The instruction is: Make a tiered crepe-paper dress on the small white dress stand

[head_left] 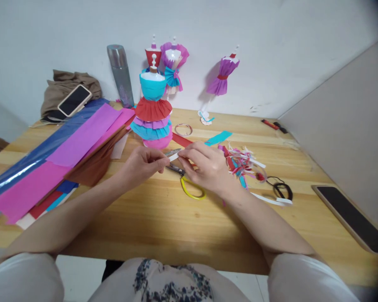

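Note:
Between my two hands a short white strip (174, 157) is stretched over the table. My left hand (145, 164) pinches its left end between thumb and finger. The fingers of my right hand (204, 165) are closed on the other end. Scissors with a yellow handle (192, 195) lie just beneath, partly covered by my right hand. Behind my hands stands a mannequin in a layered paper dress (153, 110) of blue, red, purple and pink. A red paper strip (182, 140) lies behind my right hand, and a blue paper piece (219, 138) is farther right.
Coloured paper sheets (85, 130) cover the left side. At the back are a bottle (120, 75), a purple-dressed mannequin (223, 76) and a clear ring (183, 129). Paper scraps (239, 161), a black cord (282, 191) and a tablet-like device (353, 218) lie at the right.

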`<state>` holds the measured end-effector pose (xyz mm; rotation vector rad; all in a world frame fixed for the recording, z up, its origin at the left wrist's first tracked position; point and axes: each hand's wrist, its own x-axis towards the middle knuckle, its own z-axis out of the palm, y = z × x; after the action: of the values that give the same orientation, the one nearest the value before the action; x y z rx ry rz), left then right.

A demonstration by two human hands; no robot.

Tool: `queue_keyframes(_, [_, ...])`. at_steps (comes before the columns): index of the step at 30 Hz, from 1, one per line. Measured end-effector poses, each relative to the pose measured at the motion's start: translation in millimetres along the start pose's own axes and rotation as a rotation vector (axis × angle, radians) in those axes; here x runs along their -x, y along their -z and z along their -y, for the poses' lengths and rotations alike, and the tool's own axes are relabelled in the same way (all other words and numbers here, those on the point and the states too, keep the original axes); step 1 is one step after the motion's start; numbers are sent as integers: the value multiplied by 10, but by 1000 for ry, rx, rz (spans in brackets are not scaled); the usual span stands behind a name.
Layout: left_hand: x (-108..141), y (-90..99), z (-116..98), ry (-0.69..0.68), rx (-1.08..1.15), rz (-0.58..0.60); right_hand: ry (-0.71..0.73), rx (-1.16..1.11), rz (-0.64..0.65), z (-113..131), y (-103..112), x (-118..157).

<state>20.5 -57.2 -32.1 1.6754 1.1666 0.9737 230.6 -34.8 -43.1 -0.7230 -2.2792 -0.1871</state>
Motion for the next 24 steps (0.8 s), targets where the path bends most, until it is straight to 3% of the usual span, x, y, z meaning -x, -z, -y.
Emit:
queue_keyframes(4, [23, -21, 17, -8, -51, -46, 61, 23, -31, -16, -5, -8])
queue_keyframes(11, [82, -60, -57, -11, -84, -15, 6, 71, 12, 5, -11, -17])
queue_keyframes(15, [91, -71, -53, -33, -113, -8, -69, -117, -26, 21, -12, -50])
queue_keyframes(18, [72, -28, -12, -78, -107, 11, -310, -403, -65, -123, 5, -97])
queue_keyframes(24, [-2, 184, 21, -221, 75, 105, -912, -809, -249, -847, -5, -89])
